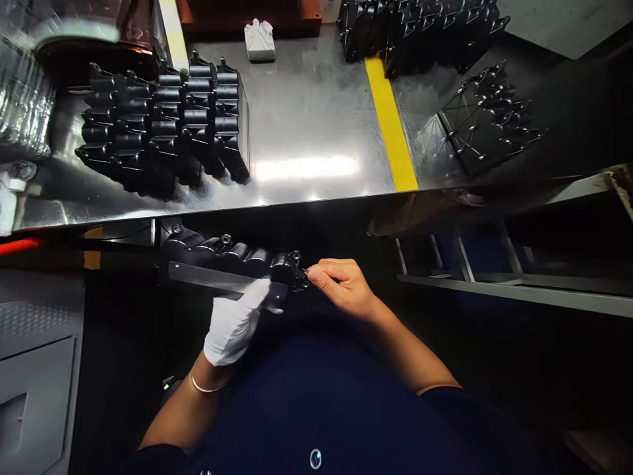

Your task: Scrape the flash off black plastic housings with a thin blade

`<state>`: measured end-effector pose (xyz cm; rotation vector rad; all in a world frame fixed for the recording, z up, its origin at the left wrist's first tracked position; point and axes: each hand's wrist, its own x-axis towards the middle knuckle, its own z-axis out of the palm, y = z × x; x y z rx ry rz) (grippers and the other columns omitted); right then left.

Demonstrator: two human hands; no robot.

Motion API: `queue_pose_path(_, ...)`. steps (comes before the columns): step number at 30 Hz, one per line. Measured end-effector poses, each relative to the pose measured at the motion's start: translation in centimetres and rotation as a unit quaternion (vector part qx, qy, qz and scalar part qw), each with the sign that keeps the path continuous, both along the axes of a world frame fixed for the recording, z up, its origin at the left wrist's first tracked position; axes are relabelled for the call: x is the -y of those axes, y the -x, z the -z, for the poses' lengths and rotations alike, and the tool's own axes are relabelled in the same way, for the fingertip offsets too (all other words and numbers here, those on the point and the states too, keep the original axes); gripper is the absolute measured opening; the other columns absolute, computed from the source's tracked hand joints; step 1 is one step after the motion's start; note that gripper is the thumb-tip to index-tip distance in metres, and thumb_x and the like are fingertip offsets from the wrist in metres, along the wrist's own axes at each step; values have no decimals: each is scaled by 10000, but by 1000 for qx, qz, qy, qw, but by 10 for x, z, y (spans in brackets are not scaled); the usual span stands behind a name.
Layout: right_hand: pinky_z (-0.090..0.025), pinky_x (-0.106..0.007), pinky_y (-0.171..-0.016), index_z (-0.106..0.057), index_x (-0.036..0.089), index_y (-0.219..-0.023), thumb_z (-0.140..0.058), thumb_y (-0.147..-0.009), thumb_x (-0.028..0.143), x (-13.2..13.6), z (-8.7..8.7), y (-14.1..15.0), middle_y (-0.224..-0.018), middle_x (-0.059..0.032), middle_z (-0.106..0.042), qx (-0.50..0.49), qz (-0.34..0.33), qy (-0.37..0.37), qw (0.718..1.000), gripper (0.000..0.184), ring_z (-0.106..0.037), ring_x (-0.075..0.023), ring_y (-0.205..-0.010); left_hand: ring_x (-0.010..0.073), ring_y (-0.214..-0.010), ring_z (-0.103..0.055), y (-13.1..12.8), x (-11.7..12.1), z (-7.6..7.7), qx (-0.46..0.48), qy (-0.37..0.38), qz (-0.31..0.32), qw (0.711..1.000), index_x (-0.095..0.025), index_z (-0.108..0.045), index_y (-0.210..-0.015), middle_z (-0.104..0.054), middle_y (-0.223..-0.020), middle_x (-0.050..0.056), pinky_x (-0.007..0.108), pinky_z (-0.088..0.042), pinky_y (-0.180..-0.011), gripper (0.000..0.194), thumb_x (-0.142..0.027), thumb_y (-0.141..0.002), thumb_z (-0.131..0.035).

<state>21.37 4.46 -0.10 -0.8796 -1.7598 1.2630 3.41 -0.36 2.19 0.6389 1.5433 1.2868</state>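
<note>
My left hand (pixel 235 323), in a white glove, grips a black moulded part (pixel 240 254) in front of my body, just below the bench edge. The part has a flat, shiny long side facing me, a scalloped upper side and small ringed lugs. The gloved thumb lies over the flat side; the other fingers are hidden behind it. My bare right hand (pixel 343 284) is at the part's right end. Its thumb and forefinger are pinched on a small, thin tool whose tip touches or nearly touches a lug; its kind is too small to make out.
On the metal bench (pixel 306 125) stand a row of similar black parts (pixel 168 125), more parts (pixel 420 30) at the back right and a stack (pixel 494 119) at the right. A white block (pixel 260 41) and yellow tape (pixel 390 125) lie between. A metal rack (pixel 494 287) is at the right.
</note>
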Motion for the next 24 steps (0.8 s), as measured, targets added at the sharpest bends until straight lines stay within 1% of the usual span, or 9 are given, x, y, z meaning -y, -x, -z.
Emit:
queue_pose_path(3, -459, -202, -540, -691, 128, -717, -560, -911, 245, -2, -1, 0, -640, -29, -644, 2, -8, 7, 1000, 261, -586, -95, -578, 255, -1138, -627, 1, 4, 3, -42, -16, 8, 999, -217, -686, -1091, -741, -1055, 46, 380, -463, -1043, 442, -356, -684, -787)
queue_pose_path(5, -453, -201, -538, -679, 129, -693, -560, -909, 252, -3, -2, 0, -627, -24, -632, 9, -19, 19, 1000, 276, -573, -91, -570, 259, -1160, -615, 2, 6, 6, -44, -27, 8, 999, -227, -667, -1128, -740, -1057, 38, 406, -433, -1075, 478, -364, -686, -789)
queue_pose_path(11, -430, -194, -513, -660, 128, -656, -552, -911, 323, -6, -5, -4, -614, -14, -615, 28, -47, 86, 995, 338, -541, -81, -550, 273, -1136, -632, 2, 7, 5, -52, -11, 18, 998, -244, -642, -1141, -739, -1051, 36, 425, -489, -1026, 508, -394, -680, -795)
queue_pose_path(14, -438, -196, -514, -675, 129, -672, -555, -909, 366, -8, -2, -6, -638, -20, -638, 34, -40, 124, 991, 356, -566, -91, -568, 268, -1114, -643, 3, 8, 6, -38, -16, 21, 999, -242, -609, -1186, -733, -1061, 35, 420, -519, -990, 546, -371, -689, -793)
queue_pose_path(16, -463, -203, -541, -701, 131, -712, -556, -911, 377, -9, 2, -5, -672, -33, -669, 42, -33, 122, 991, 348, -607, -108, -606, 253, -1044, -673, 3, 8, 6, -18, -2, 19, 1000, -251, -610, -1179, -733, -1048, 31, 388, -570, -907, 538, -337, -684, -801)
queue_pose_path(18, -488, -215, -584, -727, 141, -766, -546, -922, 376, -9, 8, -1, -717, -48, -701, 61, -16, 80, 995, 336, -640, -124, -648, 228, -955, -695, 3, 8, 7, 20, 20, 6, 1000, -247, -650, -1097, -737, -982, 20, 333, -606, -806, 470, -311, -662, -818)
queue_pose_path(20, -500, -240, -624, -743, 154, -834, -536, -931, 385, -9, 15, 2, -747, -61, -717, 110, 38, -9, 993, 326, -643, -138, -658, 204, -846, -703, 2, 6, 7, 65, 40, -2, 997, -216, -688, -955, -729, -863, 11, 291, -620, -686, 336, -320, -663, -816)
queue_pose_path(22, -495, -277, -649, -741, 155, -924, -504, -947, 398, -10, 19, 4, -753, -79, -712, 192, 136, -115, 965, 340, -628, -159, -654, 178, -722, -692, 0, 4, 7, 110, 59, -3, 992, -182, -695, -843, -710, -791, 8, 253, -601, -528, 265, -349, -669, -805)
queue_pose_path(24, -486, -303, -673, -710, 143, -1039, -450, -970, 392, -13, 22, 3, -779, -101, -696, 273, 226, -185, 917, 367, -627, -188, -699, 152, -645, -674, -1, 3, 8, 149, 85, -11, 985, -159, -700, -831, -706, -804, 9, 212, -553, -411, 279, -349, -657, -809)
